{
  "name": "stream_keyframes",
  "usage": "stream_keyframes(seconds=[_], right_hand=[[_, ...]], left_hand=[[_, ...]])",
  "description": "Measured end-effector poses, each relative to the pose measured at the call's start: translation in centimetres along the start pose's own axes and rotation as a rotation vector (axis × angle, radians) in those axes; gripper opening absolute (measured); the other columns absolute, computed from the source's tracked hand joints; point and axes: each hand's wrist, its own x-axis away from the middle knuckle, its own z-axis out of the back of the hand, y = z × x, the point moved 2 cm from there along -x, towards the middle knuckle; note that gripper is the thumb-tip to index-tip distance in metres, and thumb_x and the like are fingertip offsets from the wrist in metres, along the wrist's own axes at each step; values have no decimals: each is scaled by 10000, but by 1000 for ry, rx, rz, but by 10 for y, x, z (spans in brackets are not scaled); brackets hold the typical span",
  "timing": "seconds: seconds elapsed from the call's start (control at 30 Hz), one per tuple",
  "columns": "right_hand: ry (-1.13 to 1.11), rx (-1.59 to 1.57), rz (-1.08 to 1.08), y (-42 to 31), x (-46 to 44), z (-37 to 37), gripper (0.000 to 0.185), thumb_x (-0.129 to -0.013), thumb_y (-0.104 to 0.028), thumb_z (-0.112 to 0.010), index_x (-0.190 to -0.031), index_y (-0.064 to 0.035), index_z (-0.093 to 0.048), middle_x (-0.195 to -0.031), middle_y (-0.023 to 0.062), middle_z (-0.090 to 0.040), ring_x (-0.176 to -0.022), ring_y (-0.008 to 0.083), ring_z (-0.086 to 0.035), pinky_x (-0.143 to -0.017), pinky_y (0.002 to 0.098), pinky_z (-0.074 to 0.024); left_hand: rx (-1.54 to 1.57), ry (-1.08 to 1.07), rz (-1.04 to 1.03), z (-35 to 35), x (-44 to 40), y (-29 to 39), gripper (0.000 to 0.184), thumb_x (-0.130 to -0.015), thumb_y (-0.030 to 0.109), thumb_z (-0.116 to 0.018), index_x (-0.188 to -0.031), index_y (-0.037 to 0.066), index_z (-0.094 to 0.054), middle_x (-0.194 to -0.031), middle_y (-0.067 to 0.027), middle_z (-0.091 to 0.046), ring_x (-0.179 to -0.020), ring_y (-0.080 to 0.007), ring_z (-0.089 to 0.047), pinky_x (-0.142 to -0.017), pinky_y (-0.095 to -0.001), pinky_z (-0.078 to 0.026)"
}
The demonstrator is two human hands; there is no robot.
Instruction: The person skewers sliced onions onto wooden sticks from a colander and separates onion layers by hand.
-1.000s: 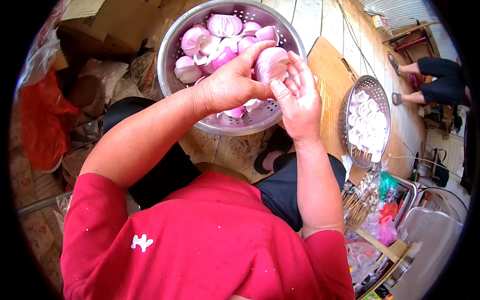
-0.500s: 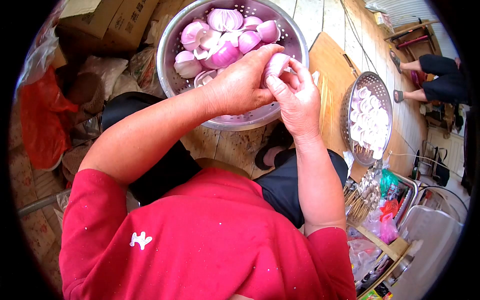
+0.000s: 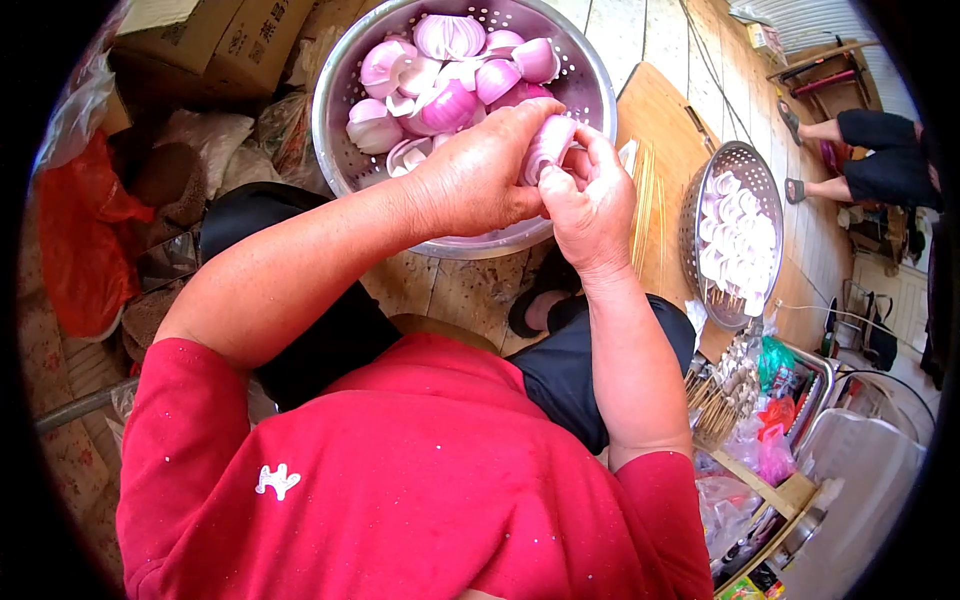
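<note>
Over the near right side of a metal colander (image 3: 332, 150), my left hand (image 3: 485, 168) and my right hand (image 3: 590, 205) are closed together around a piece of red onion (image 3: 549, 146). Its pale, layered cut side faces up between the thumbs and fingers. Parts of the fingers are hidden behind it. Below and beyond the hands, the colander holds several cut chunks of purple onion (image 3: 448, 106).
On a wooden board (image 3: 655, 100) to the right lie thin bamboo skewers (image 3: 648, 205). Beside them stands a second colander (image 3: 752, 160) with skewered onion slices (image 3: 738, 235). Cardboard boxes (image 3: 225, 60) and a red plastic bag (image 3: 85, 240) sit left. Another person's legs (image 3: 870, 150) show far right.
The onion piece has turned slightly between my fingers, showing more of its layered cut side. My right hand has shifted a little toward me and left.
</note>
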Motion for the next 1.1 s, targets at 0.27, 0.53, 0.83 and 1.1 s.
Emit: stream_keyframes(seconds=[0.27,0.53,0.83,1.1], right_hand=[[-204,-344,-178,2,-9,19,474,-784,-133,-476,-1221,50,-454,-897,154,-635,-762,201,-656,-547,252,-516],[-246,-522,-310,1,-11,13,560,-787,-69,-425,-1328,50,-339,-1027,195,-583,-890,266,-643,-551,281,-556],[-529,314,-160,10,-2,-13,616,-765,-109,-595,-1333,-20,-375,-1119,132,-572,-791,169,-625,-630,255,-504],[-17,-237,-82,-4,-1,14,237,-857,-68,-579,-1077,5,-527,-889,52,-610,-699,89,-574,-612,229,-488]], left_hand=[[379,-10,72,9,-8,-7,644,-720,0,-592,-1324,43,-372,-1081,-108,-562,-858,-168,-614,-662,-267,-518],[987,152,533,47,-21,-14,416,-708,74,-552,-1102,-35,-472,-832,-143,-584,-667,-202,-607,-599,-299,-531],[1241,-39,480,45,-20,-14,466,-714,135,-426,-1142,-43,-460,-898,-172,-597,-764,-276,-623,-580,-341,-498],[1111,-10,596,17,-22,-9,405,-771,130,-440,-1169,56,-456,-867,-111,-591,-730,-223,-600,-548,-331,-484]])
